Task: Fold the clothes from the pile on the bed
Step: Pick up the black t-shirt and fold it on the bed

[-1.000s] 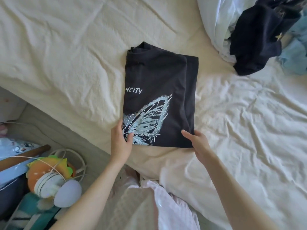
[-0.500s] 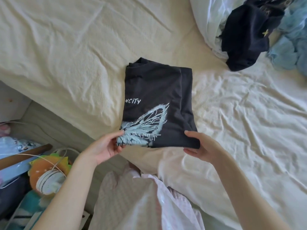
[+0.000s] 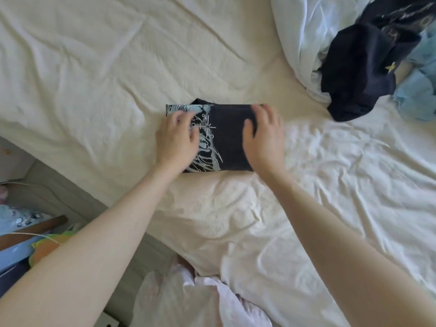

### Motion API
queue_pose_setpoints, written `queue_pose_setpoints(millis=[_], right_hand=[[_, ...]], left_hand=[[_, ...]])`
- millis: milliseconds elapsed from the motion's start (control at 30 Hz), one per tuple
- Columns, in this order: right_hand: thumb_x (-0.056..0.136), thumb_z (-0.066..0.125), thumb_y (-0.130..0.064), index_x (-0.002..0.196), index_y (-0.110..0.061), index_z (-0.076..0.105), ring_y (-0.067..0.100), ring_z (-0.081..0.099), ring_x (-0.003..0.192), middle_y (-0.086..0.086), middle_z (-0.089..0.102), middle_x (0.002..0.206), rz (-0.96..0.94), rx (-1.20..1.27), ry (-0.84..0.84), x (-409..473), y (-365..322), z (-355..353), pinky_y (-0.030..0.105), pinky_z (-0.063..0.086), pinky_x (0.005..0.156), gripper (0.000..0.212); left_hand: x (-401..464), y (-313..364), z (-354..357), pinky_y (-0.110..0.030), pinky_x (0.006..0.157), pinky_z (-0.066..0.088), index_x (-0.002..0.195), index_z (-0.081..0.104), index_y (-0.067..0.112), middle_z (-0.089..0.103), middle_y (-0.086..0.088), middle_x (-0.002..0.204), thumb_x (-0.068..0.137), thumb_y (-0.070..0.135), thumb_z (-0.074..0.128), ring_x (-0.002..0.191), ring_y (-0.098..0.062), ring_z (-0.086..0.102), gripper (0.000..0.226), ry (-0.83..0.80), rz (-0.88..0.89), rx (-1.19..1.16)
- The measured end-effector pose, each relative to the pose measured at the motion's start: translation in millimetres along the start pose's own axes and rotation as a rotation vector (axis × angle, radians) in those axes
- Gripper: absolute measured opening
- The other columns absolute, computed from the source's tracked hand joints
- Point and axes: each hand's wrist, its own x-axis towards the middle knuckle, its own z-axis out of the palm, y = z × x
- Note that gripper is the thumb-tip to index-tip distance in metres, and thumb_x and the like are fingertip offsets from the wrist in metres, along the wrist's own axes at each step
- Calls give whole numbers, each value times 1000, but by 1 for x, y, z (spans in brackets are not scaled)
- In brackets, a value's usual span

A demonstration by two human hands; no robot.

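Hands (image 3: 175,140) (image 3: 264,135) press folded black shirt (image 3: 226,142); print seems wordless, blurred.

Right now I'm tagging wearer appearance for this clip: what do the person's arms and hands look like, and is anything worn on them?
Both forearms are bare to the frame's edge: no sleeves in view. The left hand and right hand show no gloves, rings, watch or bracelets.

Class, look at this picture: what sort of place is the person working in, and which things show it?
Most likely a bedroom: a wrinkled cream bed sheet, a heap of unfolded dark and light blue clothes, and a folded black printed T-shirt.
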Motion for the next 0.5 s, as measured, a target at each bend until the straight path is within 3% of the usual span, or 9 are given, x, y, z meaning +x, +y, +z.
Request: queue_pose_setpoints(millis=[67,167,333,433,500], right_hand=[[98,41,-28,142,-16,42,27,24,143,11,33,152,-188,-228,-113,-4,12,22,44,13,117,45],[100,32,-39,149,-25,27,22,12,146,6,17,158,-176,-358,-200,-6,43,48,42,5,119,51],[99,24,-43,151,-28,16,19,6,147,4,9,160,-149,-399,-224,-2,63,72,43,1,119,54],[100,23,-44,151,-28,7,18,-2,147,3,-1,160,-148,-435,-324,1,59,65,43,-4,119,56],[100,28,-43,152,-28,9,17,-4,147,2,-3,160,-154,-392,-371,3,52,54,44,-2,119,57]], left_hand=[[1,-4,20,-52,113,7,146,32,27,18,-8,156,97,30,40,144,-29,12,50,-35,187,240],[10,-13,47,-58,108,-13,150,11,35,-6,-2,159,96,46,22,145,-29,-11,57,-150,216,338],[22,-29,79,-55,103,-24,136,-24,43,-26,4,155,88,56,-1,141,-24,-28,55,-254,145,451],[26,-25,75,-56,104,-22,138,-25,42,-30,5,153,91,55,2,139,-23,-30,55,-336,122,457],[25,-19,65,-57,107,-18,146,-13,40,-24,4,156,97,49,14,141,-23,-26,56,-352,132,380]])
